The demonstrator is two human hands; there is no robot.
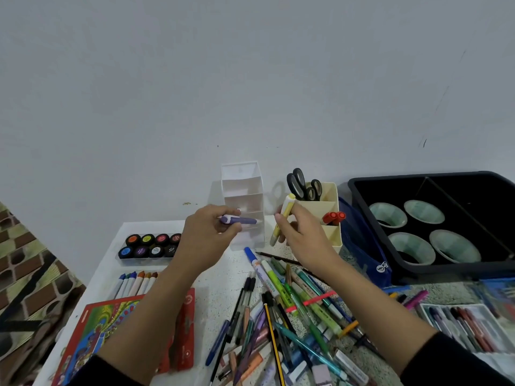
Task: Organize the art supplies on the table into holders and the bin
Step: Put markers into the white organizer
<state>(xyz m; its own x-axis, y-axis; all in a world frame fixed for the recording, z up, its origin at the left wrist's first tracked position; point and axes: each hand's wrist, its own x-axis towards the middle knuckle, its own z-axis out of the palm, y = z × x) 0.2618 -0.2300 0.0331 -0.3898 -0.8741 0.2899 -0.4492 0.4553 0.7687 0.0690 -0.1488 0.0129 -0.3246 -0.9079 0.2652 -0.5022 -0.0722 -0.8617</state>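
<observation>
Pinching the purple marker (245,220) near its cap end, the left hand (206,232) has a narrow grip, and the barrel lies level just in front of the white holder (242,188). The right hand (303,235) has its grip closed around the middle of the yellow highlighter (285,213), which stands almost upright just beside the cream holder (331,207) with the scissors (299,182). Both pens look light, stiff and smooth, so I judge a mid-barrel hold safest against slipping. Many loose pens (278,316) lie on the table (217,291).
</observation>
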